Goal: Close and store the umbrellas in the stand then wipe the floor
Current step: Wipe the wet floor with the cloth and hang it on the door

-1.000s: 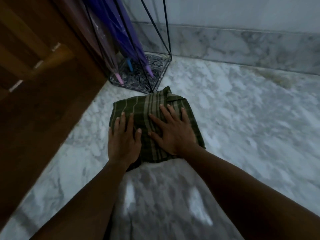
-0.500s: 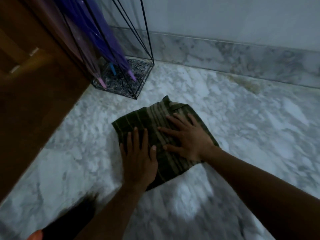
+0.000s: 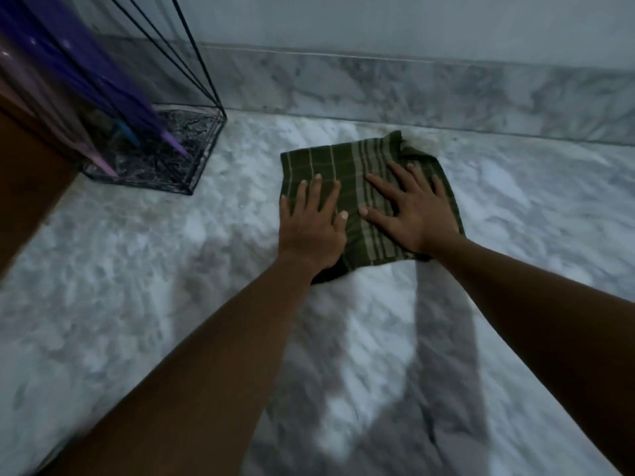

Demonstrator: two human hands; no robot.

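1. Pressing flat on the green striped cloth [image 3: 347, 173], the left hand [image 3: 311, 228] and the right hand [image 3: 417, 214] lie side by side with fingers spread; neither one grips anything, both are simply palm-down on the fabric.
2. The cloth lies under both palms on the marble floor [image 3: 171, 304], its far corner bunched up just beyond the right hand's fingertips, near the skirting [image 3: 446, 91] of the wall.
3. Off to the left of the left hand, well apart from the cloth, stands the wire umbrella stand [image 3: 202, 156], its dark patterned base on the floor by a wooden panel [image 3: 27, 187].
4. Inside the stand lean closed umbrellas [image 3: 86, 73], purple and pinkish, their tips resting on the base. How many there are I cannot tell for sure, as their upper parts run out of the picture.
5. Judging from this, the closing and storing part looks done: no open umbrella lies anywhere on the visible floor.
6. The wiping is the step in hand. A faint brownish smudge shows on the floor just past the cloth's far corner; that patch, and the floor on either side of the hands, likely remain to be covered.
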